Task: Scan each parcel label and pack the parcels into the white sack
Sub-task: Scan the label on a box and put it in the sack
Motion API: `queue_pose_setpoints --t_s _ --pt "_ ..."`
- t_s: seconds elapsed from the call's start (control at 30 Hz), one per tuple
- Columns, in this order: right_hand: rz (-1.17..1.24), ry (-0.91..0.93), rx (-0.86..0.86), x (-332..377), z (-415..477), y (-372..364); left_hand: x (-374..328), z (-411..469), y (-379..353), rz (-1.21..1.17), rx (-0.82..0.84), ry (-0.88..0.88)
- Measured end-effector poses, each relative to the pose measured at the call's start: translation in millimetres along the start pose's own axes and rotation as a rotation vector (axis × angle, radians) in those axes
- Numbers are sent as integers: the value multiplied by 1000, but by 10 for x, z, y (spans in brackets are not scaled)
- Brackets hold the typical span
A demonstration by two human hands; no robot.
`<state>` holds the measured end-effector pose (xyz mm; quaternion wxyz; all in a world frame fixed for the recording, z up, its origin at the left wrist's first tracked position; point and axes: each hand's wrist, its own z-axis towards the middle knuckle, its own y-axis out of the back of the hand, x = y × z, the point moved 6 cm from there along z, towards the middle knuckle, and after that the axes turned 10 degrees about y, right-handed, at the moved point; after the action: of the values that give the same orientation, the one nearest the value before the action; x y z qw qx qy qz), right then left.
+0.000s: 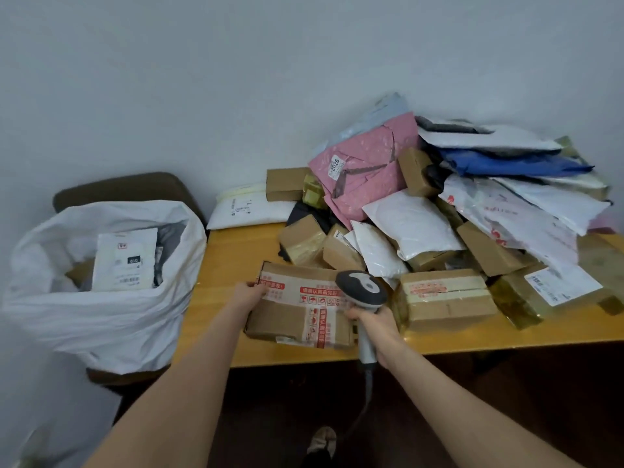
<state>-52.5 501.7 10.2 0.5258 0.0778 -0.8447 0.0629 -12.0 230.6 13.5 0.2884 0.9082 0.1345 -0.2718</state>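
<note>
A: Nearest first. Floor?
B: One shoe [322,440]. The scanner's cable [366,393] drops below the bench edge.

A: R hand?
B: R hand [374,320] is wrapped round the scanner [363,287] handle, grip closed on it. The head hangs over the right end of the box, tilted fwd. Judged: parked there so the beam can reach a label w/o a big arm move.

A: L hand?
B: L hand [248,292] has its grip on the left edge of the box [287,315], fingers partly hidden. The box lies near the front of the bench [233,261]. Can't tell if it's lifted clear. Prob. held to steady or turn it. The top shows only red-printed tape, no label I can call.

A: Sack?
B: White sack [101,319] is just left of the bench, on a brown chair [128,185], mouth folded open. Guess: so a scanned parcel goes in w/ one short swing. It already holds some parcels; a white mailer [125,261] stands inside, label toward us.

A: What's left?
B: Big pile [439,214] at back right of the bench, against the wall: boxes, white bags, a pink mailer [364,170], a blue bag [506,163]. Est. most of the job is ahead.
</note>
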Motion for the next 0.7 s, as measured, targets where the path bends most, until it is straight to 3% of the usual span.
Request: queue_pose_setpoints --t_s 0.17,0.43,0.7 --pt "117 66 -1 482 0 -175 -484 -261 521 -88 -82 -161" --pt "449 92 24 1410 397 -311 -1340 -321 868 -296 193 -456" --pt "442 84 -85 1875 876 -630 -1986 151 1062 -211 302 -603"
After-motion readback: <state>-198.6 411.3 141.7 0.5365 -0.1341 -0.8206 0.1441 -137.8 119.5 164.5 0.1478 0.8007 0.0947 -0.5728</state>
